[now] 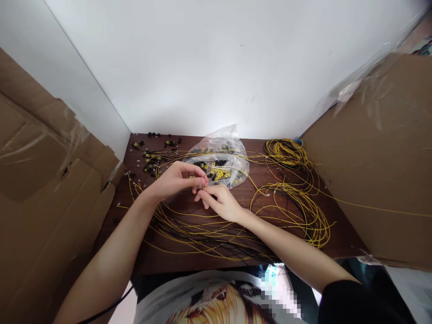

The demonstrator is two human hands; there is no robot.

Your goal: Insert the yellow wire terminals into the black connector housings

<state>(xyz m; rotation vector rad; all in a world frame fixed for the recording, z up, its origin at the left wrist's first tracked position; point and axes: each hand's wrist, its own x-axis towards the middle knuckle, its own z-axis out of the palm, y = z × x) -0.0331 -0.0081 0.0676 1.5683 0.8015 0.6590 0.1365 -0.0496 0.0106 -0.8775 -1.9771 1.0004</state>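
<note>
On the bench (340, 238), at ten o'clock, scattered black-and-yellow connectors (148, 155), too many to count. At centre, left hand (173, 180), one of two, fingertips pinched on what looks like one thin wire (252, 181). Just beyond, at twelve, one clear bag (226, 132) of small parts. Right hand (224, 203) pinched shut beside the left, seemingly on the same wire. Best to keep both pinches close, pressure light, slack untangled. At two and four o'clock, two wire coils (286, 153).

From here I can't make out what's pinched between the fingertips of my left hand (182, 179) and right hand (219, 201); it's too small. The clear bag's (241, 164) near side is partly hidden behind them, one yellow wire (378, 208) runs off the right edge, and blocky pixels blur my lap.
</note>
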